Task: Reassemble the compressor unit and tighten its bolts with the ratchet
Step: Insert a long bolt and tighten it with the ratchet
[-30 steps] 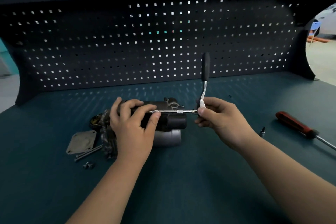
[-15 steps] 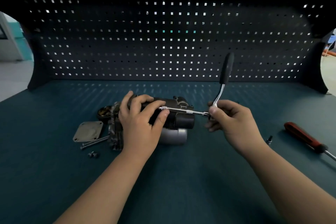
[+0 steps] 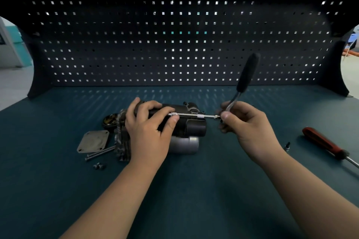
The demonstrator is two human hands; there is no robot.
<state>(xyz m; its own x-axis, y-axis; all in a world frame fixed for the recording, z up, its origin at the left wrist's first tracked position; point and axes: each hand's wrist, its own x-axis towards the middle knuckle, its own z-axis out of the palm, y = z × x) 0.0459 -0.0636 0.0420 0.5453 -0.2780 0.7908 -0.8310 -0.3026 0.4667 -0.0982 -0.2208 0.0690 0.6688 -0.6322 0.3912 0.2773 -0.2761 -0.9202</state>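
Centre frame on the worktop (image 3: 213,190), the left hand (image 3: 149,134) is gripping the compressor unit (image 3: 192,126), fingers (image 3: 154,106) curled over it. The right hand (image 3: 248,130) is pinching the ratchet (image 3: 247,74) at its head. If that long extension (image 3: 194,116) tilts, I reckon its tip is slipping free.

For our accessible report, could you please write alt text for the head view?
A left hand grips a dark compressor unit on a teal workbench while the right hand holds a ratchet, its extension bar reaching the unit.

dim bench, backlit through the pegboard (image 3: 174,44) holes — wide-angle bowing at the edges.
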